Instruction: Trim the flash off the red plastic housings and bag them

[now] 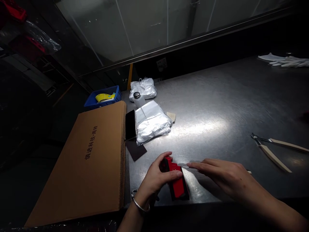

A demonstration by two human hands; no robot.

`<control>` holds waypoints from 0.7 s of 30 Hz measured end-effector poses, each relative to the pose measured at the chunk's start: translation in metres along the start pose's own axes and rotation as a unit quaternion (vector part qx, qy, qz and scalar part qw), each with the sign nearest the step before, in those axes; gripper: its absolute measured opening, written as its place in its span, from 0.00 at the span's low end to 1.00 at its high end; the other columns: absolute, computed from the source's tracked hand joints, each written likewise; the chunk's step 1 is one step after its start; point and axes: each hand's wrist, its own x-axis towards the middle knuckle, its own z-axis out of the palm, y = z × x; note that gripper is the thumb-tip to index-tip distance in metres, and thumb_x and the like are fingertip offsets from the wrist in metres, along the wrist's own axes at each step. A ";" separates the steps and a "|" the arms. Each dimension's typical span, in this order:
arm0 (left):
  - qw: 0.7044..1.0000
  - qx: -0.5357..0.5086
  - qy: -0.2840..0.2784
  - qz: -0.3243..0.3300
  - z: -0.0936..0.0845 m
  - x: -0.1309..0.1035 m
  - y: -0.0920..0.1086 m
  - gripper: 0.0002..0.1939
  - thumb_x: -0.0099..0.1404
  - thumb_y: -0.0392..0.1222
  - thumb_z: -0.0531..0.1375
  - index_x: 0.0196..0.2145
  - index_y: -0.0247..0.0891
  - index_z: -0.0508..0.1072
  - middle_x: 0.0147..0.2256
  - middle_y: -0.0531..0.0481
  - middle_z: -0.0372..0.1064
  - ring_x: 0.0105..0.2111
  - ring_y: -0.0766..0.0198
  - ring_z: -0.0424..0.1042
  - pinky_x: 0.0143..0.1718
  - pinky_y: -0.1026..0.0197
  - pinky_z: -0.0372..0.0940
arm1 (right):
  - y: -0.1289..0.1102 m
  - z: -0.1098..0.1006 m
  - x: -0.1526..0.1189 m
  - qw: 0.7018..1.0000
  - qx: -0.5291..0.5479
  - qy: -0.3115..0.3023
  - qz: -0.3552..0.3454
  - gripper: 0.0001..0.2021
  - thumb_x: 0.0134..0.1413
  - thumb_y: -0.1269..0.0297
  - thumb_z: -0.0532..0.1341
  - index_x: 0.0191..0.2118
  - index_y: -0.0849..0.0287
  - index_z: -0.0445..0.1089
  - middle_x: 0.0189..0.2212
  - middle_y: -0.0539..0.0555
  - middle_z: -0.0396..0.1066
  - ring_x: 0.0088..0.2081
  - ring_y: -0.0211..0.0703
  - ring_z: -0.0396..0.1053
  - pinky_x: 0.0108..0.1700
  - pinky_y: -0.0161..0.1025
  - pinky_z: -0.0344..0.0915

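Note:
A red and black part [178, 187] is held near the front edge of the metal table. My left hand [156, 175] wraps round its left side, with the thumb across its top and a silver bracelet on the wrist. On the right, my right hand [223, 174] is closed on a thin metal tool [184, 166], whose tip points at the upper right edge of the red part. The tool's handle is mostly hidden under my fingers.
Flat cardboard [96, 161] lies left, below a blue bin [90, 101]. Clear plastic bags [154, 122], a pump bottle [139, 100] and a dark phone [130, 125] stand or lie beyond my hands. Pliers [272, 154] and white gloves [287, 60] are at right.

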 end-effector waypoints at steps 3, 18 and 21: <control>1.000 0.000 0.003 -0.002 0.001 -0.001 0.001 0.39 0.49 0.45 0.76 0.58 0.42 0.71 0.55 0.40 0.71 0.54 0.45 0.71 0.55 0.50 0.65 | 0.001 -0.002 0.001 1.000 -0.016 -0.013 -0.015 0.24 0.63 0.72 0.55 0.59 0.40 0.70 0.31 0.47 0.76 0.27 0.38 0.74 0.26 0.31 0.63; 1.000 0.006 0.003 -0.011 0.003 -0.002 0.003 0.39 0.49 0.44 0.76 0.58 0.41 0.70 0.52 0.42 0.72 0.51 0.48 0.72 0.52 0.52 0.66 | -0.003 -0.005 0.004 0.999 -0.015 0.005 -0.031 0.24 0.64 0.72 0.53 0.60 0.41 0.69 0.29 0.48 0.75 0.23 0.37 0.72 0.23 0.31 0.62; 1.000 0.013 0.003 -0.008 0.002 -0.002 0.004 0.39 0.49 0.45 0.76 0.58 0.41 0.71 0.52 0.42 0.71 0.52 0.47 0.71 0.53 0.52 0.65 | -0.003 -0.006 0.003 0.999 -0.016 0.004 -0.032 0.24 0.64 0.73 0.52 0.59 0.41 0.69 0.30 0.48 0.76 0.25 0.37 0.73 0.24 0.31 0.63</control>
